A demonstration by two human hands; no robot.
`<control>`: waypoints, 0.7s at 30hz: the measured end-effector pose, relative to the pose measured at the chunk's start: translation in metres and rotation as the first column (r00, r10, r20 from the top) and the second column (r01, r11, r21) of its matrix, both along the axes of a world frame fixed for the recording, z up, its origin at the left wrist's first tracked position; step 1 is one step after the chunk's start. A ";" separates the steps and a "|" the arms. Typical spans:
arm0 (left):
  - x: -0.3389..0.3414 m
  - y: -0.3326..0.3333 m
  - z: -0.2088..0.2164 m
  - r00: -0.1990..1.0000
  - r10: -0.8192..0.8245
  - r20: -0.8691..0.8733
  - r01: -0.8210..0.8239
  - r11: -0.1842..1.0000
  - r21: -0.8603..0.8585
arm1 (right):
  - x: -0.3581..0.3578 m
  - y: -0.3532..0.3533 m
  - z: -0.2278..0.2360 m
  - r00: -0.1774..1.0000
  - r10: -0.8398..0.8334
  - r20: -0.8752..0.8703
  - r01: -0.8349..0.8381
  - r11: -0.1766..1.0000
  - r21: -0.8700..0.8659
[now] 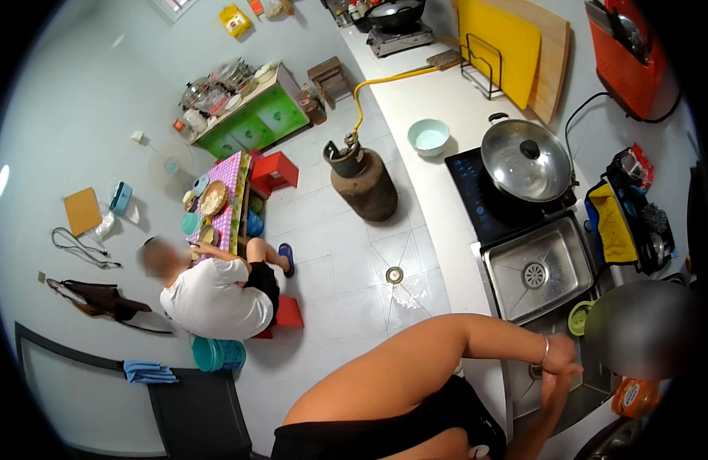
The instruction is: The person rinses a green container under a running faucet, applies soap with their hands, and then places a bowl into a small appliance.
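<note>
My left arm reaches across the lower part of the view, with a silver bracelet (545,350) at the wrist. My left hand (561,353) is closed around my right hand (555,377), over the lower basin of the steel sink (524,383). The right forearm rises from the lower edge to meet it. Most of the right hand's fingers are covered, so their pose does not show. Nothing else can be made out between the hands. Close by, a light-green round-rimmed item (578,317) stands at the basin's edge, and an orange packet (636,397) lies to the right.
A steel drain tray (515,303) adjoins the basin, beside a black cooktop (470,195) bearing a lidded pan (525,165). A pale bowl (429,136) is on the counter. A gas cylinder (367,188) stands on the floor. Another person (216,299) sits at a low table (229,180).
</note>
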State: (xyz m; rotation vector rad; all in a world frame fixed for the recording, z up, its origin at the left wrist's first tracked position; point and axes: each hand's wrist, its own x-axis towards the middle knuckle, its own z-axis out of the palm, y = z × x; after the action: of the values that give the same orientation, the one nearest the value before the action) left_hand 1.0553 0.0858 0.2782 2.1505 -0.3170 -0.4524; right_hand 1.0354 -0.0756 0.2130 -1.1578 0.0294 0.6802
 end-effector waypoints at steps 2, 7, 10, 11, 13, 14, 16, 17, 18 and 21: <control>0.000 -0.016 -0.017 0.943 0.293 0.156 -0.254 0.940 -0.225 | -0.008 0.030 0.023 0.979 -0.161 -0.126 0.192 0.938 0.288; 0.010 -0.068 -0.022 0.853 0.477 -0.214 -0.266 0.042 -0.963 | 0.008 0.055 0.045 0.988 -0.082 0.129 -0.009 0.810 0.586; 0.022 -0.104 -0.018 0.875 0.421 -0.241 -0.033 -0.445 -0.895 | 0.028 0.040 0.040 0.978 -0.170 0.125 0.075 0.834 0.547; 0.027 -0.119 -0.019 0.880 0.425 -0.214 0.058 -0.543 -0.838 | 0.032 0.034 0.037 0.976 -0.177 0.129 0.085 0.848 0.523; 0.031 -0.145 -0.023 0.881 0.446 -0.160 0.205 -0.663 -0.720 | 0.034 0.024 0.034 0.971 -0.195 0.138 0.108 0.875 0.472; 0.032 -0.155 -0.030 0.877 0.464 -0.129 0.272 -0.698 -0.663 | 0.033 0.024 0.030 0.972 -0.194 0.135 0.115 0.889 0.443; 0.027 -0.170 -0.050 0.912 0.356 -0.202 0.181 -0.793 -0.582 | 0.030 0.019 0.020 0.970 -0.202 0.134 0.141 0.920 0.365; 0.022 -0.173 -0.056 0.924 0.300 -0.236 0.133 -0.833 -0.537 | 0.027 0.020 0.017 0.969 -0.210 0.132 0.157 0.930 0.331; 0.018 -0.174 -0.062 0.921 0.323 -0.217 0.235 -0.906 -0.351 | 0.023 0.022 0.012 0.968 -0.219 0.127 0.174 0.940 0.293; 0.001 -0.152 -0.061 0.906 0.377 -0.190 0.246 -0.838 -0.487 | 0.011 0.030 0.000 0.962 -0.246 0.118 0.221 0.956 0.193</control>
State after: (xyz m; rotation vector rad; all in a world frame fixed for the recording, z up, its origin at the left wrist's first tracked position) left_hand 1.0561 -0.0664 0.2173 -0.3518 -0.3148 0.5814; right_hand 1.0467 -0.0454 0.2131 -1.0079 -0.0139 0.3815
